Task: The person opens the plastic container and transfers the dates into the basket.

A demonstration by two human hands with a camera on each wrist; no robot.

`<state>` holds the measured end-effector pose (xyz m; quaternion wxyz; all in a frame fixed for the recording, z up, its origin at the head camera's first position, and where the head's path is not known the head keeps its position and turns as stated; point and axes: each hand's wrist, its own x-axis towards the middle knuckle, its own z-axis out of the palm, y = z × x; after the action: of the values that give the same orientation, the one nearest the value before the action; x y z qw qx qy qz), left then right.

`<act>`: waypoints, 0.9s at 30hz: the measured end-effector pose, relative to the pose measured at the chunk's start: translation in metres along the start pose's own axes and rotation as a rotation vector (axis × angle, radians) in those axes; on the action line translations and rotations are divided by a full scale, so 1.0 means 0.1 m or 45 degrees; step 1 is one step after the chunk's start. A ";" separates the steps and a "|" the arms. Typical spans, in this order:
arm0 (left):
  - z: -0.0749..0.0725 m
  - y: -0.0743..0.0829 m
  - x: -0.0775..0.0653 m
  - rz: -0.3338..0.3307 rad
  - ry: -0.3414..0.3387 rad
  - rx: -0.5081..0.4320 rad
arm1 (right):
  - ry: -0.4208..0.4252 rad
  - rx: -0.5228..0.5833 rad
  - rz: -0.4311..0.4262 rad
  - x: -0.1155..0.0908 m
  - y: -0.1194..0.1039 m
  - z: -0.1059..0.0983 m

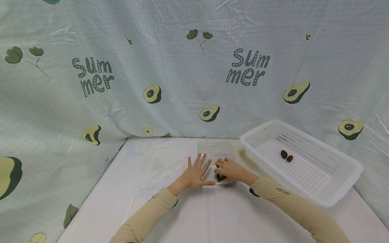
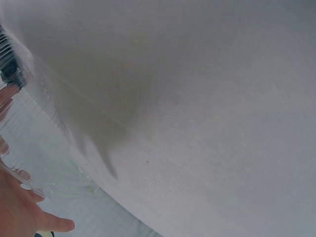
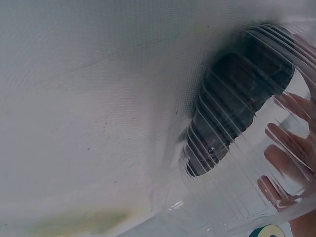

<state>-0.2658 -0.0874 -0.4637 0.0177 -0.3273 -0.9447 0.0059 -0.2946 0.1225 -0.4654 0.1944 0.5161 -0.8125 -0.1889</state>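
Note:
A clear plastic clamshell box [image 1: 209, 173] lies on the table with its lid [image 1: 215, 147] folded back. Dark brown, date-like fruits [image 1: 218, 177] sit along its near side; through the ribbed wall in the right wrist view, several dark fruits [image 3: 222, 98] form a row. My left hand [image 1: 194, 175] spreads its fingers over the box's left side, thumb along the near rim. My right hand [image 1: 229, 169] reaches over the box's right part with bent fingers, partly covering the fruits. Its separated fingertips [image 3: 276, 136] show through the plastic, with no fruit seen between them.
A white perforated plastic basket [image 1: 304, 182] stands on the right, holding a dark fruit [image 1: 284, 154] and a reddish-brown one [image 1: 289, 158]. The white-covered table [image 1: 182, 216] meets a pale curtain [image 1: 176, 60] printed with avocados behind and at the sides.

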 end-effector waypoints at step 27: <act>-0.02 0.02 -0.01 -0.038 -0.024 -0.022 | -0.026 0.098 0.025 0.00 0.01 -0.02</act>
<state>-0.2638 -0.0860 -0.4621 0.0059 -0.3133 -0.9496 0.0004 -0.2943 0.1226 -0.4630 0.1678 0.5131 -0.8263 -0.1609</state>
